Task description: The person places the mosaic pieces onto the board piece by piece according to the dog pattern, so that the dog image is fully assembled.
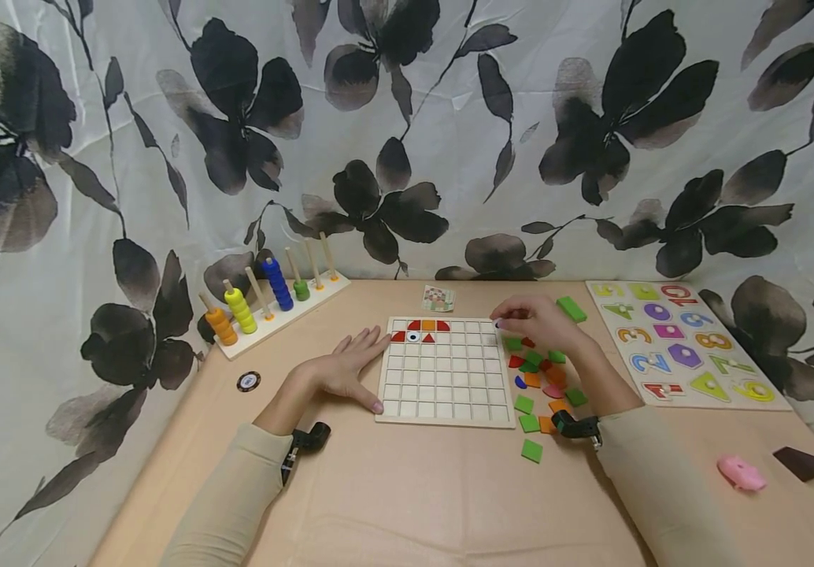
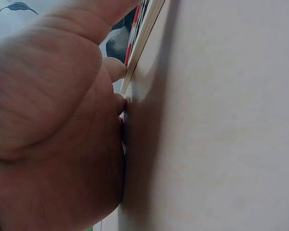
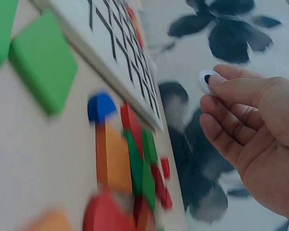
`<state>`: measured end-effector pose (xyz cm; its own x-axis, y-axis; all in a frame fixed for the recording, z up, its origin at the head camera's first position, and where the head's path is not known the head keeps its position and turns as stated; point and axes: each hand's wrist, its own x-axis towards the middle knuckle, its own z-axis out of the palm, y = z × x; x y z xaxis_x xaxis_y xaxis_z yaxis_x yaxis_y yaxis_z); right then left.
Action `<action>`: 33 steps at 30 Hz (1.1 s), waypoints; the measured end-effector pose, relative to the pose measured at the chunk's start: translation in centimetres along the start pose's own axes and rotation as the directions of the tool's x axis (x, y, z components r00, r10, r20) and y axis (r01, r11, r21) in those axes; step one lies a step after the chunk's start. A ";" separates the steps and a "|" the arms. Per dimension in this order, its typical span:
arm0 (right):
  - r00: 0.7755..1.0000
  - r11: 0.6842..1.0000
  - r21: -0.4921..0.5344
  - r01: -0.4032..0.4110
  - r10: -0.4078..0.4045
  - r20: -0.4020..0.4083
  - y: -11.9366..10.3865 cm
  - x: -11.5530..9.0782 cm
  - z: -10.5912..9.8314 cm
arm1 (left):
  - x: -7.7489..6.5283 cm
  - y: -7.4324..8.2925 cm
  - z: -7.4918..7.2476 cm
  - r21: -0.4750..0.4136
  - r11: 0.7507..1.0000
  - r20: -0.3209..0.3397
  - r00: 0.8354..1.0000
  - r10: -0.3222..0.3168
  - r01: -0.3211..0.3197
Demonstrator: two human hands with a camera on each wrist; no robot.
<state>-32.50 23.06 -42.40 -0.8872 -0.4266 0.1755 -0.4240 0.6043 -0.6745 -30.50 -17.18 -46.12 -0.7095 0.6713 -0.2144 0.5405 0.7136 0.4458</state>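
Note:
My right hand is over the top right corner of the white grid board. Between thumb and fingertips it pinches a small white eye piece with a black pupil. Spread out flat, my left hand rests along the board's left edge, its thumb at the lower left corner and its fingertips near the upper part. Red and orange pieces fill part of the top row. Below them sit another eye piece and a red triangle. A small picture card lies behind the board.
Loose green, red, orange and blue pieces are scattered right of the board, under my right forearm. A number puzzle lies farther right, near a pink toy and a dark wedge. At left are a peg stacker and a round chip.

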 end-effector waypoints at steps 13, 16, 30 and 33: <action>0.990 0.997 0.030 0.066 -0.069 0.123 -2.6 5.9 5.1 | 0.1 0.2 -0.1 -0.003 1.000 0.012 1.000 -0.002 0.002; 0.987 0.998 -0.004 0.068 -0.067 0.149 -2.6 6.5 5.8 | 0.0 0.2 -0.1 0.002 1.000 0.012 1.000 -0.003 0.003; 0.981 0.991 -0.129 0.034 -0.008 0.194 -3.4 7.0 7.2 | 0.0 0.0 -0.2 0.020 1.000 0.014 1.000 -0.005 0.005; 0.980 0.988 -0.152 0.029 0.002 0.197 -3.4 7.0 7.4 | 0.1 0.0 -0.1 0.028 1.000 0.015 1.000 -0.006 0.005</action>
<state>-35.94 13.00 -44.17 -0.8349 -0.5496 0.0297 -0.4719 0.6870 -0.5525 -30.61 -17.19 -46.03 -0.7058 0.6701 -0.2299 0.5492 0.7225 0.4199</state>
